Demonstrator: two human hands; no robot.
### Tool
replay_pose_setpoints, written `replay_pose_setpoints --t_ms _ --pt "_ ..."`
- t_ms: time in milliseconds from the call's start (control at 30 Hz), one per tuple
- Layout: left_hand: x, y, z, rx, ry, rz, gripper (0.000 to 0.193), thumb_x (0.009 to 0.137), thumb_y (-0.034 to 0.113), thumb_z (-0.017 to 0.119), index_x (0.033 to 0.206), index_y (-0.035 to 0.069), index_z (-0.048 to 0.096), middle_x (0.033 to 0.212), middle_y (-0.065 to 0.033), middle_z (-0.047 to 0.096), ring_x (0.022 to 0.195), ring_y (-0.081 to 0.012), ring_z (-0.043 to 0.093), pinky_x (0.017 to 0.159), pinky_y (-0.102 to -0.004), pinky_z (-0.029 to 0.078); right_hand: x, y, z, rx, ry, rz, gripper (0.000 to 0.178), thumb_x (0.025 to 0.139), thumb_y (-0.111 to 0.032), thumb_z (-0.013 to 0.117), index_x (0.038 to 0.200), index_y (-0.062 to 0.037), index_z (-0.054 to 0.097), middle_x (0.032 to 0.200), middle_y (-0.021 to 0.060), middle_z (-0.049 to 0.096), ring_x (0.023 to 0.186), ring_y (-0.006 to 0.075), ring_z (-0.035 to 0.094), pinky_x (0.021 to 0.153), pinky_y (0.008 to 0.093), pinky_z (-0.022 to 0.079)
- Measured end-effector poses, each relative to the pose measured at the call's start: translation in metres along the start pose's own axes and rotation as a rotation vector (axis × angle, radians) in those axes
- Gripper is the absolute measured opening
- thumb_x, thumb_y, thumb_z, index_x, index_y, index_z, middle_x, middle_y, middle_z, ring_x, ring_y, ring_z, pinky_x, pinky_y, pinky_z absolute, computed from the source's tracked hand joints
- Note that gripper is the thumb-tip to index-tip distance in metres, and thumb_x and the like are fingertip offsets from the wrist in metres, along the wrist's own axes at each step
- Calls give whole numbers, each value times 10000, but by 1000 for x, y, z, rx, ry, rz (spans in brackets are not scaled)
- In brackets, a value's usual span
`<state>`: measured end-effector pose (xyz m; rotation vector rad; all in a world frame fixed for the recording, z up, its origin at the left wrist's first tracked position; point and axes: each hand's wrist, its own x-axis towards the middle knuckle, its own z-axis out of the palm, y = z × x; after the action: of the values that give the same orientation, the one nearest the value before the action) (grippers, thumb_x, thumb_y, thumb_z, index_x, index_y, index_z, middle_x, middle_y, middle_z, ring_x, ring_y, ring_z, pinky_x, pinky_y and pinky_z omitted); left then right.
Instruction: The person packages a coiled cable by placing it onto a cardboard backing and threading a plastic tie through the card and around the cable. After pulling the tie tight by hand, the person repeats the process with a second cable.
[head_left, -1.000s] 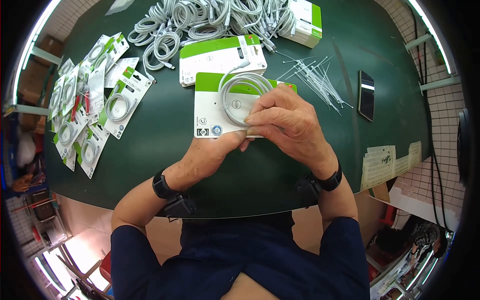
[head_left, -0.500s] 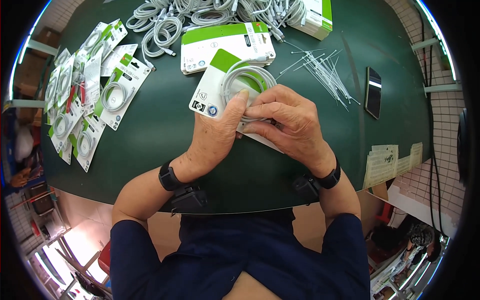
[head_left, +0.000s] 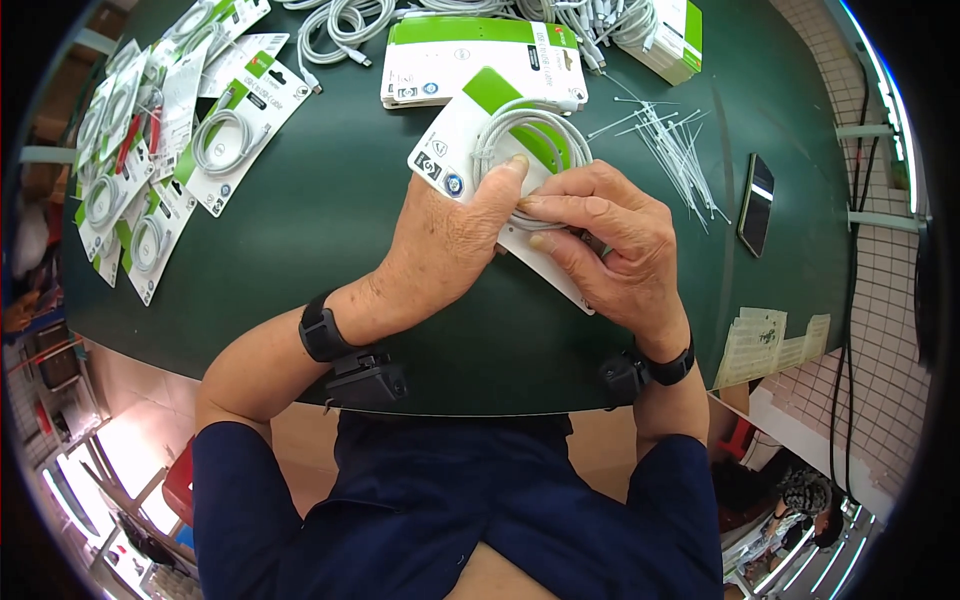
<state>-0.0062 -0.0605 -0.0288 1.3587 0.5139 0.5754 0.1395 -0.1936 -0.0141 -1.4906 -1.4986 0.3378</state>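
Observation:
A coiled white cable (head_left: 488, 140) lies against a white and green backing card (head_left: 440, 143), held over the table's near middle. My left hand (head_left: 455, 225) is closed on both, its thumb pressing the coil and its other fingers hidden beneath the card. My right hand (head_left: 620, 240) is closed at the coil's lower right, with thumb and fingertips pinched near the cable. Whether a cable tie sits in that pinch is too small to tell. The card's lower corner sticks out below my right hand.
Beyond the card lies a stack of backing cards (head_left: 430, 62). Loose white cables (head_left: 345, 25) and a white and green box (head_left: 670, 45) are behind it. White cable ties (head_left: 685, 160) and a phone (head_left: 757, 205) lie right. Carded cables (head_left: 225, 140) and red-handled pliers (head_left: 130, 145) lie left.
The whole view has shifted, so the table things sit higher in the picture. Both hands keep their hold, and the right fingertips have moved slightly at the coil.

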Motion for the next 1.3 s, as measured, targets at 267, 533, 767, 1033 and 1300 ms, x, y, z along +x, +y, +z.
replay_pose_setpoints --t_ms 267,533,767,1033,1300 --pt "-2 5 -3 -172 -85 -300 283 1044 260 610 1150 -2 615 808 -42 641 523 -79 557 422 -249 425 0 -5 -6 94 -65 159 308 832 82 773 1119 -25 810 1045 98 752 860 149 716 716 253 566" --pt "-2 0 -3 -230 -111 -341 296 1059 304 606 1121 15 608 769 -22 613 529 -76 548 430 -240 411 -2 -5 0 37 -47 170 312 830 84 778 1117 -32 811 1026 86 756 841 136 710 696 249 563" --pt "2 0 -2 -79 -66 -204 287 1049 275 630 1170 15 618 804 -26 626 549 -68 542 436 -244 404 -2 -7 4 16 9 134 267 829 81 782 1072 -29 796 1034 86 752 850 145 708 688 252 563" --pt "9 22 -13 -13 102 -63 284 1018 181 667 1241 15 611 888 -32 646 554 -69 538 425 -252 399 4 5 -22 -93 325 -8 247 833 29 820 1069 -30 782 1010 84 738 843 154 691 715 291 563" --pt "43 38 -42 -214 277 98 265 1018 139 664 1249 33 589 873 -18 629 550 -60 534 395 -233 340 -6 69 -38 -366 91 133 264 840 -41 839 1094 -46 766 1028 71 707 895 219 658 731 330 551"
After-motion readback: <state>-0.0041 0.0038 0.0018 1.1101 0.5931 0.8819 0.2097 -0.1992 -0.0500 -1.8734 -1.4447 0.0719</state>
